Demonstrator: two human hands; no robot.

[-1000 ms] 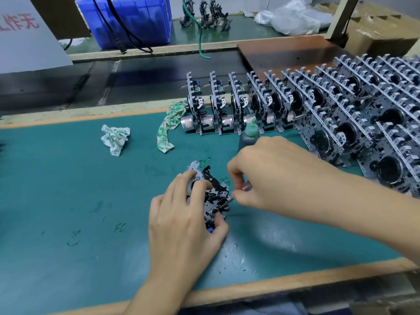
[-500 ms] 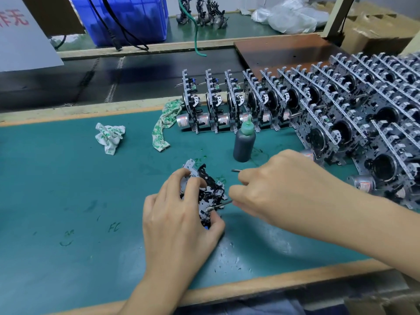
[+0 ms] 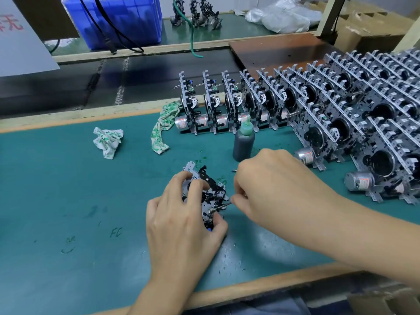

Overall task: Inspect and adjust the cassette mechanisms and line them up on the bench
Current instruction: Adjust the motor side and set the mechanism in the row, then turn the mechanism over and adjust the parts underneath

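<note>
One cassette mechanism (image 3: 210,192) lies flat on the green bench mat (image 3: 68,201), near the middle front. My left hand (image 3: 181,223) grips it, fingers curled over its top and thumb at its near edge. My right hand (image 3: 272,192) pinches a thin metal tool (image 3: 221,206) whose tip touches the mechanism's right side. Several finished mechanisms (image 3: 295,103) stand upright in rows at the back right of the bench.
A dark bottle with a green nozzle (image 3: 243,142) stands just behind my right hand. Two crumpled green-and-white cloths (image 3: 108,140) (image 3: 162,130) lie at the back left. A blue crate (image 3: 120,19) sits beyond a dark conveyor belt (image 3: 113,80). The bench's wooden front edge (image 3: 250,289) runs below my arms.
My right hand has slid right and down off the bottle, which now shows in full. The tool tip stays at the mechanism, and my left hand keeps its grip.
</note>
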